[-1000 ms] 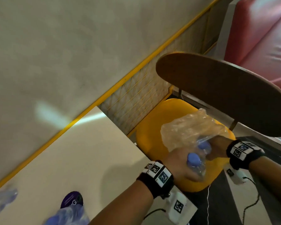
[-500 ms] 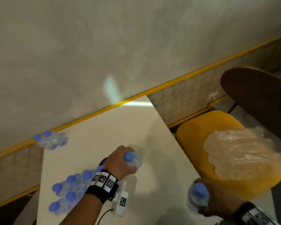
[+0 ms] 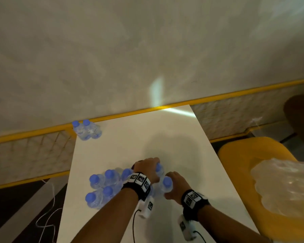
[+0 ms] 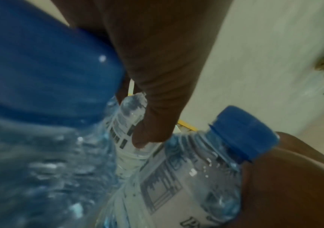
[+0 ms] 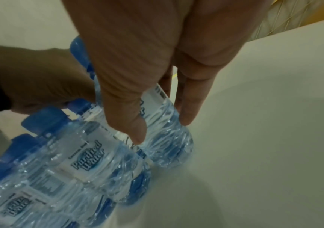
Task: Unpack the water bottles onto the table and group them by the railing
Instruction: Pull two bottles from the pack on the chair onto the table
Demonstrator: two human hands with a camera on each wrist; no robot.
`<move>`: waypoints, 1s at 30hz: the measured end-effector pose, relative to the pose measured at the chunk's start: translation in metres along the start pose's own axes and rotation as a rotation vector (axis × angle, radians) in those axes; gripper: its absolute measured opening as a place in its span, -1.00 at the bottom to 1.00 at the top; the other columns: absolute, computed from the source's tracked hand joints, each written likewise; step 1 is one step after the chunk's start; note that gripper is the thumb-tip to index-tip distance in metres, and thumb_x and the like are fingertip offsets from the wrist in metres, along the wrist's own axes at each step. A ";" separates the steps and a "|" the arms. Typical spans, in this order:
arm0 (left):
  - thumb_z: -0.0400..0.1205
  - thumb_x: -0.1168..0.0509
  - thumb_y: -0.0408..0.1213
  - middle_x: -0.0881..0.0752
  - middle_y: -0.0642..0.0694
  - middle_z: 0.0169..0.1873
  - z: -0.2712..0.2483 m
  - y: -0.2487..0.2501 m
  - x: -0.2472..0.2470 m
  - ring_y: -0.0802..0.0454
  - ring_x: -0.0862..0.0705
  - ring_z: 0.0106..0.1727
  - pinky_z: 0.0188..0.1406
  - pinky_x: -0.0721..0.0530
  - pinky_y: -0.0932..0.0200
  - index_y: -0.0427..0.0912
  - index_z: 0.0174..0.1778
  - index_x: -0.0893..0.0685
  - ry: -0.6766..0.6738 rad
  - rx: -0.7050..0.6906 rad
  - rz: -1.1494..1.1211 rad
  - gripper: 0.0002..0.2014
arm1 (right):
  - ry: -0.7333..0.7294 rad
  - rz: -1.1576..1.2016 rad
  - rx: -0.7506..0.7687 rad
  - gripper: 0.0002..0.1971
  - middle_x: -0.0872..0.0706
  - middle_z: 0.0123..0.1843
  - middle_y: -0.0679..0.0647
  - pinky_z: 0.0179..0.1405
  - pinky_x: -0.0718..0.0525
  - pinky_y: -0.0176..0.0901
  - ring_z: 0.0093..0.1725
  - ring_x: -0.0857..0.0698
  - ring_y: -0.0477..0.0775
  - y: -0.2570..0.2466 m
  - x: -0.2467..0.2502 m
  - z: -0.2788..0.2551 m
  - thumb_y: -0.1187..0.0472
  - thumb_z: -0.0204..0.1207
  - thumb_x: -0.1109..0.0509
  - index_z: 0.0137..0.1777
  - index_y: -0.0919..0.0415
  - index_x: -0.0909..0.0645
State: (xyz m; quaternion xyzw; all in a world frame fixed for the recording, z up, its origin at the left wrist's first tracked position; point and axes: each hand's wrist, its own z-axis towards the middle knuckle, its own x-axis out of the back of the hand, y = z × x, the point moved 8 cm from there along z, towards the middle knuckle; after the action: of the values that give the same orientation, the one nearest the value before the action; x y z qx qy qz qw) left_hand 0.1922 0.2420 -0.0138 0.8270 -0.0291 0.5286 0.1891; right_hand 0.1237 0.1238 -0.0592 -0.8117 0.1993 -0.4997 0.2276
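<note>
1. We have both hands down on the table [image 3: 165, 137] at the near cluster of water bottles [image 3: 102, 188]. Our left hand [image 3: 147, 170] has its grip closed around one bottle [image 3: 159, 170] just below the cap. Our right hand [image 3: 175, 187] grips a second bottle [image 3: 167, 185], fingers wrapped round the body. Both bottles stand at the right edge of the cluster, touching or nearly touching their neighbours.

2. Letting go too early could tip either bottle. They are light, thin-walled and crowded, so one falling bottle would likely knock down the rest.

3. The walls crumple easily. In the right wrist view our fingers [image 5: 186, 108] press into the ribbed lower half, so a hard squeeze could skew the bottle as it lands.

4. The cluster sits close to the table's left edge. A sideways nudge from our left wrist as it withdraws could push the outer bottles off.

5. Only a small group [image 3: 87, 130] stands by the yellow railing [image 3: 147, 111], well apart from this cluster. Sliding many bottles there at once risks toppling them.

6. The empty plastic wrap [image 3: 284, 186] on the yellow chair [image 3: 239, 151] could slip to the floor.
</note>
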 end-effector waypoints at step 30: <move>0.39 -0.36 0.12 -0.65 0.02 0.29 -0.121 -0.230 0.058 -0.08 -0.67 0.33 0.32 -0.66 -0.08 0.17 0.39 -0.67 0.069 0.264 -0.210 -0.41 | -0.044 -0.266 0.491 -0.50 -0.43 0.36 0.07 0.25 -0.56 0.10 0.30 -0.43 0.20 -0.234 -0.050 -0.043 0.09 0.49 -0.39 0.42 0.02 -0.39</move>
State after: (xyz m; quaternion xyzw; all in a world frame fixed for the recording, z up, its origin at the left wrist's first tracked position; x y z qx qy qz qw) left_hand 0.1705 0.5052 0.0175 0.8245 0.1338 0.5332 0.1340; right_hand 0.0865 0.3351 0.0544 -0.7619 -0.0408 -0.5408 0.3540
